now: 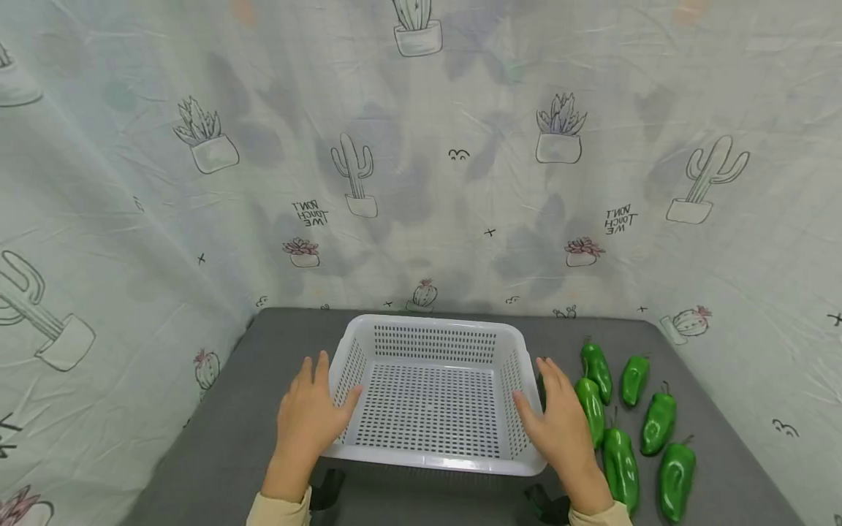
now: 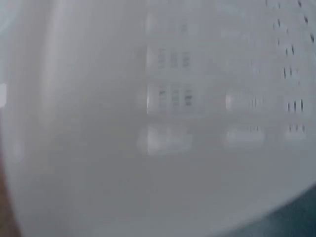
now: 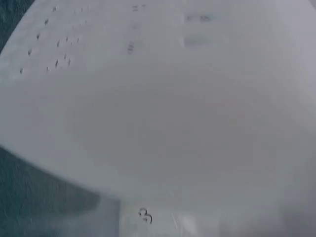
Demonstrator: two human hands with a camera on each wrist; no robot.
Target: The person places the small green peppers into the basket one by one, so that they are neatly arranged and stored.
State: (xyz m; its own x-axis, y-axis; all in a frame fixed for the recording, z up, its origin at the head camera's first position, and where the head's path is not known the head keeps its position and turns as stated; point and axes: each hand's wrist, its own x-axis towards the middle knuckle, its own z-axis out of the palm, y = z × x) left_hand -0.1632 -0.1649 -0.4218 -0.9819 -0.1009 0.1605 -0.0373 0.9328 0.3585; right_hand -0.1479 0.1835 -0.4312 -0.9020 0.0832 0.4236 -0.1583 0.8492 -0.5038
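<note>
Pale yellow sleeves [image 1: 279, 510] at the near edge, and look where they lead! Left hand [image 1: 309, 413] is at the left end of a white plastic basket [image 1: 434, 462], right hand [image 1: 560, 424] at the right end, fingers extended, thumbs spread inward; neither is wrapped round the rim, and whether they press against it I can't tell. That basket sits flat, mid-worktop [image 1: 224, 416] (perforated all over, like a big sieve). It should be light and fairly stiff, I'd say, though thin walls may flex if squeezed, and smooth plastic could slide between flat palms. Best hold: the middle of both short ends, fingers hooked under the lip. Out right, glossy green peppers [image 1: 660, 422] lie loosely grouped, some just beside the right hand.
</note>
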